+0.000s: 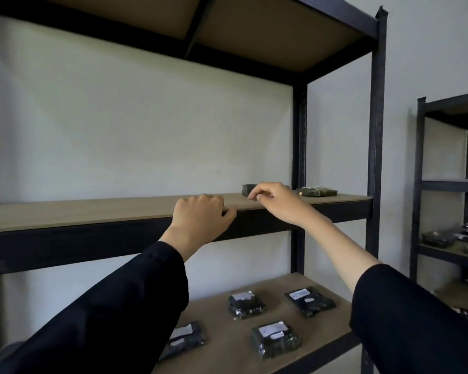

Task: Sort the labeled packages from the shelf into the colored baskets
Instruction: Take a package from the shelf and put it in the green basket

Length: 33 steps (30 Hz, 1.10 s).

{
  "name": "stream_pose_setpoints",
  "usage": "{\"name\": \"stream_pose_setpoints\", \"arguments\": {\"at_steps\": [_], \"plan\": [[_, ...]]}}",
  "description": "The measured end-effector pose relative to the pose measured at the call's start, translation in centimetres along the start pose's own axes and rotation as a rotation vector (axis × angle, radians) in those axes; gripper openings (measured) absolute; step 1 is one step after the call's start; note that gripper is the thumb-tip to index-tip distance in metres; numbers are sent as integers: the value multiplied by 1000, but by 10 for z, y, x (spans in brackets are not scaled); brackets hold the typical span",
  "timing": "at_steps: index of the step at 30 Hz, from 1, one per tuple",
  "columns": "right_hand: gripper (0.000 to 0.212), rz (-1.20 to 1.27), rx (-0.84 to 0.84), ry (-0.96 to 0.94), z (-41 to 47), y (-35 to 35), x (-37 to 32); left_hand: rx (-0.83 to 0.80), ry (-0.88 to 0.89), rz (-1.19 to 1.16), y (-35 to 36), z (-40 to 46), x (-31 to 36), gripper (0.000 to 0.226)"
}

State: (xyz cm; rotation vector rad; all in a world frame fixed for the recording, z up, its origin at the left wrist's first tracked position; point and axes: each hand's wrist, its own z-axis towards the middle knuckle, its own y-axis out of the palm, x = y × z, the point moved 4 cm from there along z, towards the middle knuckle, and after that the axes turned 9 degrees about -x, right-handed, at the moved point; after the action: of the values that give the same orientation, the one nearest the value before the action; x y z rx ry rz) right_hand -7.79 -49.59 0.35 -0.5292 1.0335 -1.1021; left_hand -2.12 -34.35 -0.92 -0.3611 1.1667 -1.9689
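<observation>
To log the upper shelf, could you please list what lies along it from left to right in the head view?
Left hand on the shelf edge → right hand → dark package behind its fingers → greenish package.

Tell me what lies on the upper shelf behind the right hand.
Behind the right hand on the upper shelf lies a dark package, mostly hidden by the fingers. A greenish package lies beside it, to the right.
</observation>
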Motion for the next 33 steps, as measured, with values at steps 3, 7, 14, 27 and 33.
{"name": "stream_pose_setpoints", "arguments": {"at_steps": [3,7,14,27,33], "plan": [[27,-94,-53,39,27,-12,20,-142,-21,-33,4,23,13,54],[24,-137,-139,113,62,-20,58,-459,-111,-282,18,65,22,73],[58,-325,-401,250,118,-22,118,-544,-120,-262,42,111,38,50],[75,-131,-511,274,170,-26,164,-531,-158,-319,45,111,32,38],[53,-19,-540,176,157,-23,149,-529,-179,-346,43,107,28,34]]}}
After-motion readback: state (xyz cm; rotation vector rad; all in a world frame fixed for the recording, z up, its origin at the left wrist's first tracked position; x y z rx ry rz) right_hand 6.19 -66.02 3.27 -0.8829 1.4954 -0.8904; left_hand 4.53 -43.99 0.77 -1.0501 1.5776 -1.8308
